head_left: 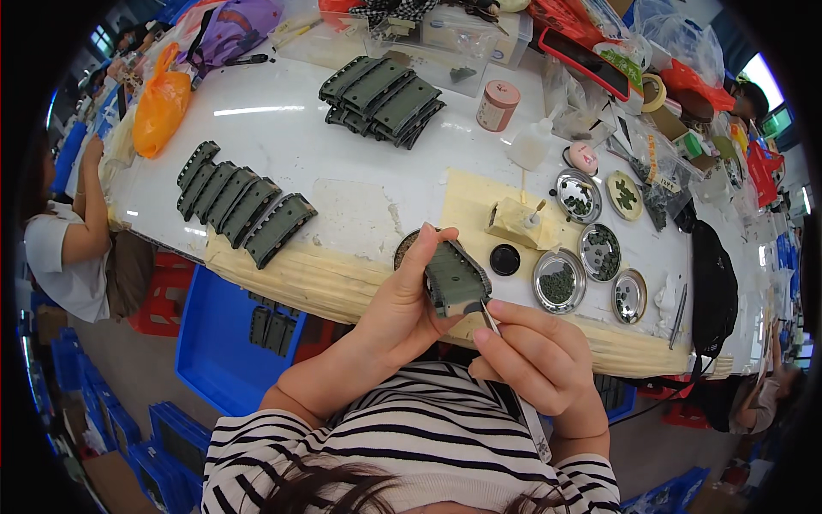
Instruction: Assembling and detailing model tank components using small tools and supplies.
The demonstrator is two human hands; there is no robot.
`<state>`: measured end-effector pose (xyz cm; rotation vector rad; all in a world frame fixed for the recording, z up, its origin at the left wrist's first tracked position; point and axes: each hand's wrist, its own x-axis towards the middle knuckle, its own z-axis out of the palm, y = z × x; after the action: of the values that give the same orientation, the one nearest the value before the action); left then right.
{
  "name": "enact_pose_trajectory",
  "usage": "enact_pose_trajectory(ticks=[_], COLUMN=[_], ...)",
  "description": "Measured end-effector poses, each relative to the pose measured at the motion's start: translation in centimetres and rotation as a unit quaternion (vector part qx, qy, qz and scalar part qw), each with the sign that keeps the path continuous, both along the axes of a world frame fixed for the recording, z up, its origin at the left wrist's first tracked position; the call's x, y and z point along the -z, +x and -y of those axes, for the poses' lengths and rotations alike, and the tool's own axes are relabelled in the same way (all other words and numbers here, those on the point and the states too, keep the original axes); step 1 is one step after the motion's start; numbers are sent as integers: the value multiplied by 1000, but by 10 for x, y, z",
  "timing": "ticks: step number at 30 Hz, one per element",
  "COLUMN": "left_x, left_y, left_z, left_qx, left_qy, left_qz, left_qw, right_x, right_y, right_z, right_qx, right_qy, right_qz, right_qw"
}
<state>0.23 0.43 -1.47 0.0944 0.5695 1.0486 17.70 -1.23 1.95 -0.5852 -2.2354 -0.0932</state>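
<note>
My left hand (396, 304) is closed around the edge of a dark green, slightly curved plastic part (455, 276), tilted up in front of my chest. A pair of silver tweezers (533, 424) is pinched in my right hand (541, 355). Their tip meets the part's near right corner; whether a small piece sits between the points is too small to tell. Just beyond lie a round black lid (504, 259) and steel dishes of small green pieces, among them a near dish (559, 281) and a middle dish (599, 253).
Similar green parts lie in a row (229, 201) at left and a stack (381, 98) at the back. A block wrapped in tape (518, 224) holds a small bottle. Further right are a pink jar (497, 106), a red-edged phone (584, 64) and a black bag (713, 287). A blue crate (227, 343) stands below.
</note>
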Motion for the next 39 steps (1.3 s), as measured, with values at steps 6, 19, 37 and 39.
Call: enact_pose_trajectory(ticks=[6, 19, 37, 39], left_x=[5, 1, 17, 18], left_y=[0, -1, -3, -2], left_z=[1, 4, -18, -18], left_qx=[-6, -17, -29, -30], left_qy=[12, -11, 244, 247], left_qz=[3, 7, 30, 27], left_qw=[1000, 1000, 969, 968], right_x=[0, -1, 12, 12], right_y=[0, 0, 2, 1], right_z=[-3, -3, 7, 7], right_qx=[-8, -36, -44, -39], right_qy=[14, 25, -181, -176], right_qz=[10, 46, -160, -155], right_qw=[1000, 998, 969, 971])
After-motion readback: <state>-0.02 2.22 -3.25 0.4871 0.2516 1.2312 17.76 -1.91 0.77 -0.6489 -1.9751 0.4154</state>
